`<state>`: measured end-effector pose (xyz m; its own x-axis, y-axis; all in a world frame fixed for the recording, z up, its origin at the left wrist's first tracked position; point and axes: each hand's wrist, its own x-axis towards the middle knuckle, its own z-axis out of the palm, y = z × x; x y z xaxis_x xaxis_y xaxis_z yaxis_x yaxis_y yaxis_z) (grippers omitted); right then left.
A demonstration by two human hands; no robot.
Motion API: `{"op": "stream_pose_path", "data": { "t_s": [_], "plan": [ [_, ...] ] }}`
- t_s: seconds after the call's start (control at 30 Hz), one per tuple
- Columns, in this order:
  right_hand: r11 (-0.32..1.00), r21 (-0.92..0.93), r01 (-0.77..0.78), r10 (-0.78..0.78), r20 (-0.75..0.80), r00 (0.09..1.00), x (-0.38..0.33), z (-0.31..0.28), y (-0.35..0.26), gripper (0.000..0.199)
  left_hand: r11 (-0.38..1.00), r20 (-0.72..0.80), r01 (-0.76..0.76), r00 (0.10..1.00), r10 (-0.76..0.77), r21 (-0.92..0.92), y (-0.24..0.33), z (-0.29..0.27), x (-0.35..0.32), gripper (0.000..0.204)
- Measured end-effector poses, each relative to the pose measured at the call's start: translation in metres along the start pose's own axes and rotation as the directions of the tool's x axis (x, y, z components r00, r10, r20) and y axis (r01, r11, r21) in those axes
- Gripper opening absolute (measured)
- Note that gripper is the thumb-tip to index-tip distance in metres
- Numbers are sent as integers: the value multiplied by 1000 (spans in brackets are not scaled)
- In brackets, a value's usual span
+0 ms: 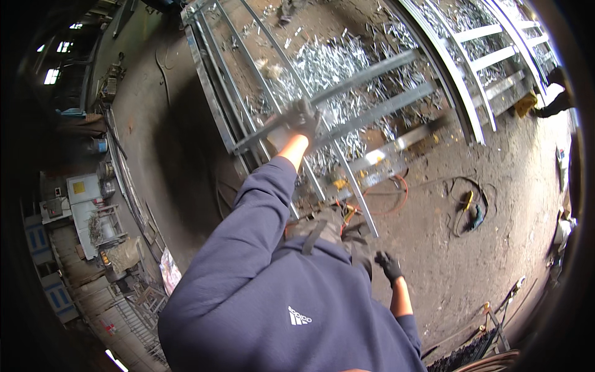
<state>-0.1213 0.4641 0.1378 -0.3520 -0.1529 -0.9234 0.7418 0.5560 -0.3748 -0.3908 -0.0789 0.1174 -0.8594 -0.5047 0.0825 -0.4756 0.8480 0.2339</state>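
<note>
My left hand [302, 119], in a dark grey glove, reaches over a frame of long metal bars. Its fingers appear closed around a flat metal bar [365, 77] that lies crosswise over the others; motion blurs the grip a little. Beneath it, long metal rails [273, 46] run away from me, with one rail end [365, 217] jutting toward my legs. My right hand [388, 266], also gloved, hangs low by my right side with its fingers apart and nothing in it. Many short shiny metal offcuts [328, 65] lie heaped below the bars.
On the floor to the right lies a blue hand power tool [476, 218] with a coiled cable. An orange hose [404, 186] curves near my legs. Another person's dark sleeve [555, 104] shows at the far right. White cabinets [85, 189] stand at the left.
</note>
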Motion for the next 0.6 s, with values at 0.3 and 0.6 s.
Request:
{"op": "stream_pose_path", "data": {
  "t_s": [0.3,0.6],
  "plan": [
    [903,384,193,-211,5,977,60,54,-89,26,593,566,788,568,-598,-165,-45,88,72,115],
    [973,150,176,-144,-200,969,66,67,-104,26,626,614,771,552,-564,-118,-41,61,96,79]
  ]
}}
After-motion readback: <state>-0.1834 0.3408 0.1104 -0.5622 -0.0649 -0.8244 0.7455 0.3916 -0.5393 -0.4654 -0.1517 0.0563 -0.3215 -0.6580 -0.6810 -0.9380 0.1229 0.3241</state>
